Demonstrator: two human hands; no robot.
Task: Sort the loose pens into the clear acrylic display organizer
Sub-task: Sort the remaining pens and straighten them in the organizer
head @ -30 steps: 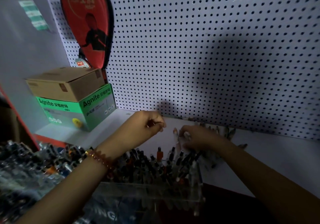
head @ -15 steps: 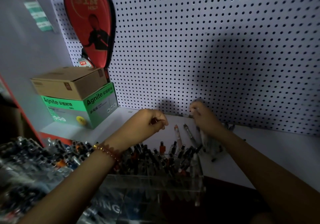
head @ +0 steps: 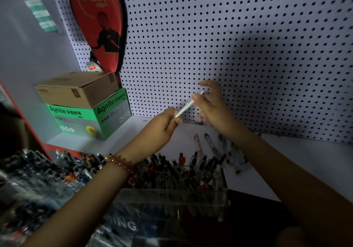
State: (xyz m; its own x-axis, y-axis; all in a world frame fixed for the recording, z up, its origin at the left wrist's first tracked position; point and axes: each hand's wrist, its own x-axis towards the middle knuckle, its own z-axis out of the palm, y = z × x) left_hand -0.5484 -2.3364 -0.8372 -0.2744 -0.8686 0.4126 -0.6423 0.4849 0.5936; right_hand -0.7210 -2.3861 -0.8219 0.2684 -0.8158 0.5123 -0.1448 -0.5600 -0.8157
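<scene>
**Desk:** Grip status?

**Op:** I'm seeing both hands clamping one white pen [head: 186,106]. L hand [head: 162,127] is curling its fingers round the low end. R hand [head: 212,103] is pinching the top end w/ thumb and forefinger, other fingers spreading loose. Pen is slanting up-right between them, hanging in the air in front of the pegboard [head: 248,36].

**Desk:** Where's the rest sitting?

**Op:** Loose pens [head: 210,145] are lying on the shelf [head: 324,157] right below the R hand, w/ a blurry heap under its wrist. Organizer [head: 172,199] is standing below both grips, nearer me, packed w/ upright pens; can't tell which slots. Bracelet [head: 122,163] is sitting on the L wrist. Boxes [head: 76,113] are sitting stacked well left of the L hand.
</scene>
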